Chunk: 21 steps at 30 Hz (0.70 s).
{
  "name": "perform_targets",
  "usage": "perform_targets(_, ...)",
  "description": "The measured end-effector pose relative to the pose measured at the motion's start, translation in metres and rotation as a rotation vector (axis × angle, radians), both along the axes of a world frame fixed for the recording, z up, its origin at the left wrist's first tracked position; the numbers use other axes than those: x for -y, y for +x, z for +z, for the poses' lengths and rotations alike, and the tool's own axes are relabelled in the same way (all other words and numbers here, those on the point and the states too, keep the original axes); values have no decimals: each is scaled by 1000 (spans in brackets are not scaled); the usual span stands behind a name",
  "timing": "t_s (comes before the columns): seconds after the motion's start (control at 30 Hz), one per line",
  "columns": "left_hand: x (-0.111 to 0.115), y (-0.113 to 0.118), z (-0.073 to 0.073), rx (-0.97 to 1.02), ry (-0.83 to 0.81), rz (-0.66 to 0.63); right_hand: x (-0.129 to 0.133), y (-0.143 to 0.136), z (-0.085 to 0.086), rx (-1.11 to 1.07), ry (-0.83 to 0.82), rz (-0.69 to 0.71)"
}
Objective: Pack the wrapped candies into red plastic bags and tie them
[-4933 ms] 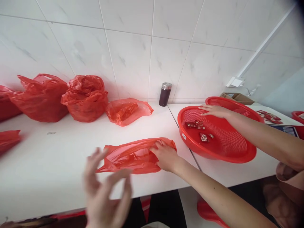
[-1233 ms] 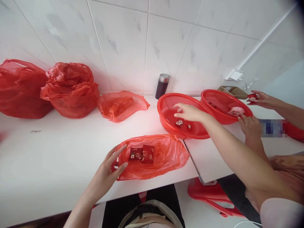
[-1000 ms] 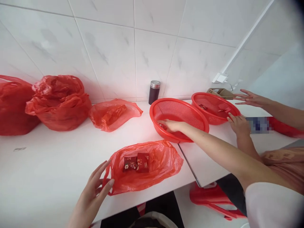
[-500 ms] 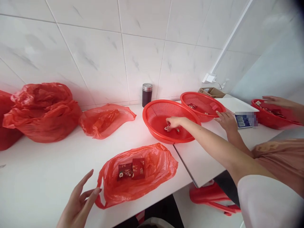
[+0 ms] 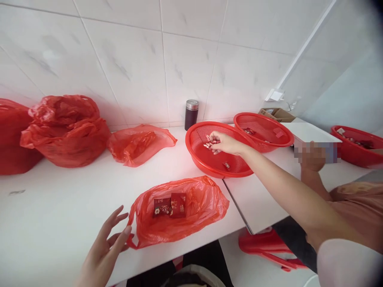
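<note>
My right hand (image 5: 220, 144) is over the near red mesh basket (image 5: 196, 157), its fingers closed on small red-and-white wrapped pieces (image 5: 209, 142). Another small wrapped piece (image 5: 226, 165) lies on the basket's floor. On the white table, an open red plastic bag (image 5: 197, 227) holds two dark red packets with gold print (image 5: 178, 205), side by side. My left hand (image 5: 109, 241) is at the bag's left end with fingers apart, the fingertips touching or very near its handle loop.
Full red bags (image 5: 68, 139) and a flat one (image 5: 137, 145) lie left. A dark flask (image 5: 191, 115) stands by the wall. Right are a second basket (image 5: 263, 129), a third basket (image 5: 356, 149), a cardboard box (image 5: 278, 114), a white-topped scale (image 5: 314, 132) and a person's hand (image 5: 312, 157).
My right hand has risen off the basket's floor with wrapped pieces in its fingers. The other person's hand has moved in front of the scale's display. The view has shifted slightly.
</note>
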<state>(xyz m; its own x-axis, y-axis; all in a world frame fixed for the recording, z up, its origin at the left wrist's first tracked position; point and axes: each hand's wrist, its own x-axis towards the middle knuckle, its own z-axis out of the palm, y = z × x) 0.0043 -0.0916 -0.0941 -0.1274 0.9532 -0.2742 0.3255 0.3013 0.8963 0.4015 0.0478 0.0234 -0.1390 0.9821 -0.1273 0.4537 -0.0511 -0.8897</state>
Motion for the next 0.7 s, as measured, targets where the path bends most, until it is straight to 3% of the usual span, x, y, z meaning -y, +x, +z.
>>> perform_targets(0.07, 2, 9, 9, 8, -88, -20, 11, -44, 0, -97, 103, 178)
perform_targets(0.17, 3, 22, 15, 39, -153, -98, 55, -90, -13, -48, 160, 435)
perform_targets(0.27, 1, 27, 13, 122, -121, -94, 88, -107, -39, 327, 209, 501)
perform_targets(0.37, 1, 24, 11, 168, -62, -52, 91, -101, -54, 547, 139, 499)
perform_targets(0.43, 2, 21, 12, 216, -52, -63, 86, -91, -48, 568, 90, 515)
perform_targets(0.57, 3, 21, 16, 425, -70, -48, 82, -78, -13, 492, 64, 566)
perform_targets(0.63, 4, 24, 19, 501, -71, -20, 76, -70, 0, 410, 116, 476)
perform_targets(0.7, 6, 27, 21, 537, -63, -1, 59, -57, 2, 409, 223, 300)
